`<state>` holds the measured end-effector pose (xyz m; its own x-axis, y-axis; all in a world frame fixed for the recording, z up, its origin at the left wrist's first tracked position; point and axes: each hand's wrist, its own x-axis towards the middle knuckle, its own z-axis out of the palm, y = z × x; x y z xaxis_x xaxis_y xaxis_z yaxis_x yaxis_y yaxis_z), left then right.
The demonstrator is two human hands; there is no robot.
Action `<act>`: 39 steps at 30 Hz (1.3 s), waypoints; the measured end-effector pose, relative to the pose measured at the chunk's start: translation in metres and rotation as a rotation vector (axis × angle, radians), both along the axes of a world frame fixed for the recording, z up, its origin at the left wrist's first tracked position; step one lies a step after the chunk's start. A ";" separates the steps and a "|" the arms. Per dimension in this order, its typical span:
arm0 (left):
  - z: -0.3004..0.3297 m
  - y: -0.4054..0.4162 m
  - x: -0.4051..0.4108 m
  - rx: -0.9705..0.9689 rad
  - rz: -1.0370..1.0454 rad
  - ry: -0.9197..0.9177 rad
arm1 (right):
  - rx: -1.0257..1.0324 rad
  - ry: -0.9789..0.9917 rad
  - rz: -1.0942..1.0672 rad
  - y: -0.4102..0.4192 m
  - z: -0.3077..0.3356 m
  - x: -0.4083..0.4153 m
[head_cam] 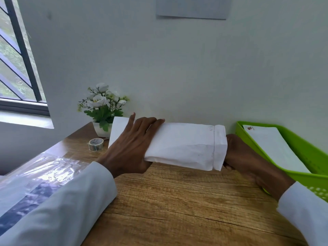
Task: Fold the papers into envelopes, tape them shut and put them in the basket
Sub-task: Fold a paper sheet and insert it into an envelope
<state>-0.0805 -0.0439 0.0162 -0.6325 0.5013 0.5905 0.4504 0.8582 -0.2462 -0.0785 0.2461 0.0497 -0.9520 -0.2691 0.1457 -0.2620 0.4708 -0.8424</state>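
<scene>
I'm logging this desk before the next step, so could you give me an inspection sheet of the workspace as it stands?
Surface: wooden desk, grain visible, against a pale wall.
Job's things: folded paper held above the desk, one end flap turned over; tape roll on the desk; green basket at right with one envelope inside.
Clutter: clear plastic wrap at left; potted white flowers at the back.
Grips: left hand holds the paper's left part, fingers spread over it; right hand holds its flap end.
Cables: nothing seen.
Surroundings: barred window at left; grey sheet on the wall.
</scene>
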 end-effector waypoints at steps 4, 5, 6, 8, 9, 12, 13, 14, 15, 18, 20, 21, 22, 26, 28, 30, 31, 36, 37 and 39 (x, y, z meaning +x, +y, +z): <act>-0.003 0.009 0.000 -0.012 -0.042 -0.012 | 0.029 0.009 -0.065 0.002 -0.018 0.002; -0.002 0.010 0.001 -0.010 -0.038 -0.016 | 0.036 0.030 -0.084 0.001 -0.019 0.003; -0.001 0.010 0.002 -0.001 -0.030 -0.018 | 0.021 0.062 -0.096 -0.001 -0.017 0.004; 0.001 0.010 0.003 0.039 -0.008 -0.011 | -0.130 0.130 -0.141 -0.005 -0.010 0.002; 0.002 0.010 0.004 0.072 0.003 -0.003 | -0.275 0.151 -0.173 -0.008 -0.006 0.002; 0.004 0.013 0.007 0.215 0.033 0.027 | -0.615 0.130 -0.101 -0.006 0.002 0.003; 0.004 0.015 0.007 0.263 0.043 0.035 | -0.639 0.126 -0.025 -0.005 0.000 0.002; 0.003 0.016 0.007 0.310 0.053 0.039 | -0.645 0.143 0.047 -0.005 -0.002 0.001; 0.003 0.018 0.007 0.356 0.058 0.037 | -0.646 0.156 0.101 -0.008 -0.005 0.003; 0.001 0.024 0.007 0.455 0.040 0.041 | -0.647 0.185 0.133 -0.019 -0.013 0.004; -0.001 0.029 0.008 0.472 0.022 0.061 | -0.709 0.174 0.108 -0.027 -0.017 0.006; -0.002 0.031 0.009 0.474 0.016 0.067 | -0.745 0.172 0.086 -0.029 -0.017 0.007; -0.002 0.034 0.010 0.474 0.009 0.064 | -0.770 0.173 0.060 -0.031 -0.017 0.008; -0.002 0.040 0.013 0.483 -0.022 -0.023 | -0.705 0.322 -0.067 -0.028 -0.007 0.015; 0.000 0.041 0.015 0.491 -0.047 -0.049 | -0.624 0.466 -0.101 -0.024 0.005 0.019; 0.003 0.040 0.016 0.497 -0.070 -0.027 | -0.509 0.645 -0.104 -0.020 0.018 0.025; 0.004 0.040 0.016 0.512 -0.081 -0.012 | -0.442 0.736 -0.099 -0.018 0.024 0.027; 0.010 0.038 0.017 0.699 -0.222 0.090 | -0.099 1.006 0.013 -0.011 0.038 0.027; 0.012 0.039 0.018 0.743 -0.280 0.134 | -0.007 1.034 0.055 -0.011 0.036 0.025; 0.015 0.041 0.019 0.810 -0.412 0.212 | 0.104 1.005 0.150 -0.013 0.030 0.022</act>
